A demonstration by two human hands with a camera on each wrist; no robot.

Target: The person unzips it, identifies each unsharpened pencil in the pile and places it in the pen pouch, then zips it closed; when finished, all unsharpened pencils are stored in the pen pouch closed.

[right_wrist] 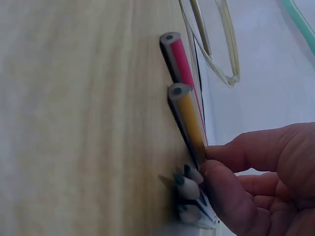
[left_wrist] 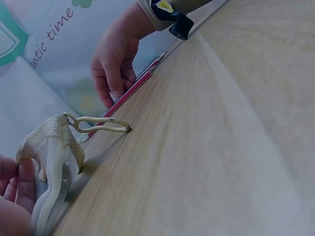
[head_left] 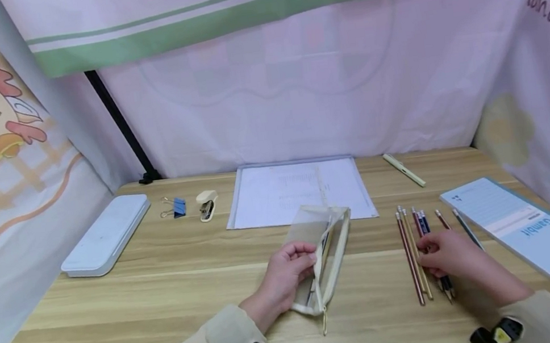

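Observation:
My left hand [head_left: 285,276] grips the side of a translucent mesh pencil pouch [head_left: 312,221]. Its zipped mouth gapes, a thin gold length shows inside, and the zipper pull [head_left: 325,320] hangs at the near end. To the right, my right hand [head_left: 450,256] reaches down over a row of pencils. In the right wrist view its thumb and forefinger pinch at the side of a yellow pencil [right_wrist: 189,113]. A red pencil [right_wrist: 182,61] lies alongside. Several dark pencils [head_left: 424,222] lie partly hidden under that hand.
A notepad [head_left: 524,227] lies right of the pencils, a pale green pen [head_left: 403,170] behind them. Papers in a clear folder [head_left: 267,195] lie behind the pouch. Leftward are a stapler [head_left: 207,205], blue binder clips [head_left: 179,208] and a white case [head_left: 104,232]. Curtains enclose the table.

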